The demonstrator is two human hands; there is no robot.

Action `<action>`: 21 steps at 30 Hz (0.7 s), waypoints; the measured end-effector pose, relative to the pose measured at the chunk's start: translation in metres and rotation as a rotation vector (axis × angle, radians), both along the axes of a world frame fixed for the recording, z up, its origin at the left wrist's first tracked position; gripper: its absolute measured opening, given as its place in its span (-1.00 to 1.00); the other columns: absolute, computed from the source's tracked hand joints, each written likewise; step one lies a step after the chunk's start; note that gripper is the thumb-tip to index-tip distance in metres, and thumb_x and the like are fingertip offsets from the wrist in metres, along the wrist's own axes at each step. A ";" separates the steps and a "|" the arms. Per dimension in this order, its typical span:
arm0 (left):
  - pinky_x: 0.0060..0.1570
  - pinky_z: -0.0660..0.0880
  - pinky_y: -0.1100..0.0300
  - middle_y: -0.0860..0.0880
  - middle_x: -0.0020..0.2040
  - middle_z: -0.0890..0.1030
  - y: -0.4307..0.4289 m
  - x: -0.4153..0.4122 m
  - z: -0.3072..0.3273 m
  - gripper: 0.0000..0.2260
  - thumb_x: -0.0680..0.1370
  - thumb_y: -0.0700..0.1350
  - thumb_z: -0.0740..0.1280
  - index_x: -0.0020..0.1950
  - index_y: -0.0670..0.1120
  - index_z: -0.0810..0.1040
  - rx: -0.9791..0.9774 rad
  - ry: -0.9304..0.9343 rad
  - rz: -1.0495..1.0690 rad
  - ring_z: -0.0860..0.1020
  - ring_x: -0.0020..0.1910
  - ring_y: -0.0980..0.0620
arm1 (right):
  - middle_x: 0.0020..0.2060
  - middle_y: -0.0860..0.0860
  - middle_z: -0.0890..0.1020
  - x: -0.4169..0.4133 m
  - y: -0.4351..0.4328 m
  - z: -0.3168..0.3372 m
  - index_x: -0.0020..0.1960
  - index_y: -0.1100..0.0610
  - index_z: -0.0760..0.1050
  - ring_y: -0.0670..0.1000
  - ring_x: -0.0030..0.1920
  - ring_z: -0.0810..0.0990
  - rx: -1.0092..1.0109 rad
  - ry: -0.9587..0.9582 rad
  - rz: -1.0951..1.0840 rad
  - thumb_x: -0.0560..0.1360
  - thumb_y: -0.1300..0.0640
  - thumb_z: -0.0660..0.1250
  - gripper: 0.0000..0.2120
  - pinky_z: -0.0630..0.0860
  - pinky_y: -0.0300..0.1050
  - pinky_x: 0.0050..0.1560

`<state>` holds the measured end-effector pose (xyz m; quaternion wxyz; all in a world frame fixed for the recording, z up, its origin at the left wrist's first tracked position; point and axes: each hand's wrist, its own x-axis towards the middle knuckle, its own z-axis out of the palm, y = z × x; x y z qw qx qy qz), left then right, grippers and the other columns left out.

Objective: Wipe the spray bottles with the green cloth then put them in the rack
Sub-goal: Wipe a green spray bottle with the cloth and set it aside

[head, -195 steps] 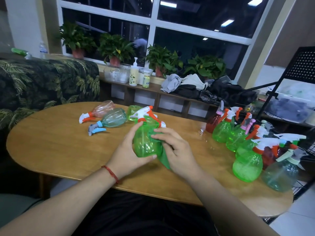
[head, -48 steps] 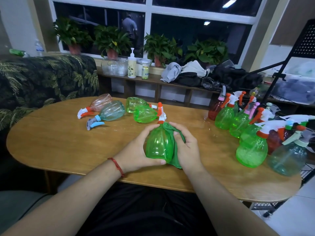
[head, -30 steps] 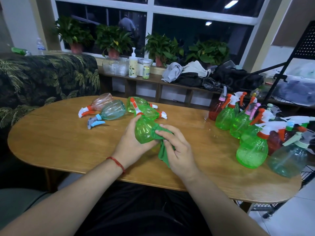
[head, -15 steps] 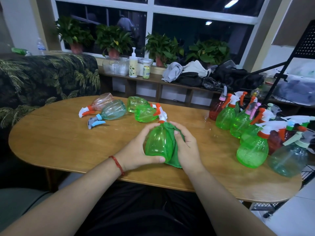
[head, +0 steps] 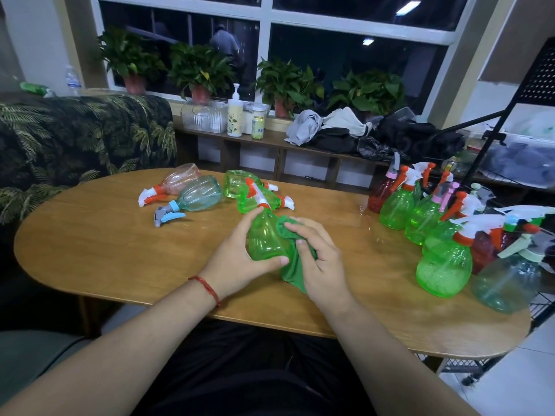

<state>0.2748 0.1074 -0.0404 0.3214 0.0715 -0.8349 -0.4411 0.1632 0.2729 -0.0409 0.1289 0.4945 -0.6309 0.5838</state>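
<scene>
Spray bottle (head: 268, 240), upright a moment ago, tilts left in the gripping left hand (head: 237, 259) while the right hand (head: 321, 259) clutches the green cloth (head: 295, 273) against it: wiping continues.

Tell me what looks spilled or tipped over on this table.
Four spray bottles lie tipped on their sides on the table's far side; the cluster at right stands upright. Shiny wet spots sit beside the red bottle.
</scene>
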 end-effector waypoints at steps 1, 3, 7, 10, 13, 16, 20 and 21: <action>0.40 0.50 0.13 0.17 0.41 0.56 -0.001 -0.001 0.000 -0.06 0.33 0.23 0.68 0.60 0.27 0.27 0.022 0.012 0.033 0.55 0.36 0.23 | 0.36 0.00 0.60 0.001 0.000 0.000 0.33 0.16 0.67 0.03 0.43 0.56 0.004 0.037 0.002 0.67 0.45 0.25 -0.62 0.48 -0.07 0.46; 0.40 0.51 0.09 0.12 0.40 0.56 -0.004 -0.002 -0.001 -0.07 0.31 0.30 0.65 0.58 0.29 0.27 0.060 0.025 0.096 0.55 0.35 0.18 | 0.38 0.01 0.59 0.004 -0.001 -0.001 0.34 0.15 0.67 0.04 0.43 0.56 0.015 0.084 0.015 0.66 0.47 0.26 -0.60 0.49 -0.07 0.45; 0.42 0.51 -0.02 0.10 0.43 0.53 -0.006 -0.002 -0.002 -0.05 0.27 0.37 0.64 0.57 0.32 0.27 0.048 0.018 0.099 0.53 0.39 0.14 | 0.38 0.01 0.60 0.004 -0.001 -0.001 0.35 0.15 0.66 0.02 0.44 0.56 0.017 0.091 -0.008 0.66 0.48 0.26 -0.60 0.47 -0.07 0.46; 0.46 0.48 -0.05 0.15 0.46 0.53 -0.003 0.002 -0.001 -0.05 0.31 0.24 0.69 0.60 0.28 0.29 0.008 0.010 0.003 0.51 0.43 0.14 | 0.36 0.00 0.61 0.001 -0.001 0.000 0.36 0.15 0.65 0.02 0.43 0.56 0.004 0.044 -0.031 0.69 0.44 0.24 -0.62 0.47 -0.04 0.47; 0.48 0.47 -0.04 0.14 0.44 0.56 -0.001 0.006 0.001 -0.08 0.36 -0.01 0.73 0.61 0.12 0.33 -0.013 0.006 -0.130 0.54 0.43 0.08 | 0.35 -0.10 0.61 0.001 0.000 0.003 0.39 0.09 0.63 0.00 0.43 0.55 0.010 -0.053 -0.046 0.72 0.39 0.20 -0.61 0.46 -0.07 0.48; 0.47 0.47 -0.01 0.10 0.45 0.55 -0.002 0.008 0.003 -0.10 0.37 -0.10 0.71 0.61 0.04 0.34 -0.030 0.006 -0.197 0.54 0.44 0.02 | 0.34 -0.13 0.62 -0.002 -0.001 0.003 0.42 0.02 0.61 0.01 0.42 0.56 0.032 -0.171 -0.043 0.75 0.32 0.17 -0.61 0.48 0.01 0.48; 0.38 0.53 0.02 0.02 0.42 0.56 -0.002 0.008 0.002 -0.14 0.40 -0.17 0.68 0.59 0.01 0.30 -0.006 -0.046 -0.263 0.60 0.37 -0.04 | 0.28 -0.05 0.69 -0.007 -0.003 0.007 0.38 0.01 0.62 0.03 0.31 0.65 0.000 -0.473 0.082 0.77 0.28 0.17 -0.65 0.58 0.09 0.37; 0.38 0.54 0.01 0.02 0.41 0.56 -0.002 0.007 0.001 -0.13 0.41 -0.18 0.68 0.59 0.02 0.29 -0.001 -0.065 -0.273 0.61 0.36 -0.03 | 0.26 -0.04 0.71 -0.007 -0.002 0.008 0.36 0.03 0.64 0.02 0.28 0.67 -0.013 -0.514 0.096 0.76 0.29 0.17 -0.65 0.60 0.02 0.32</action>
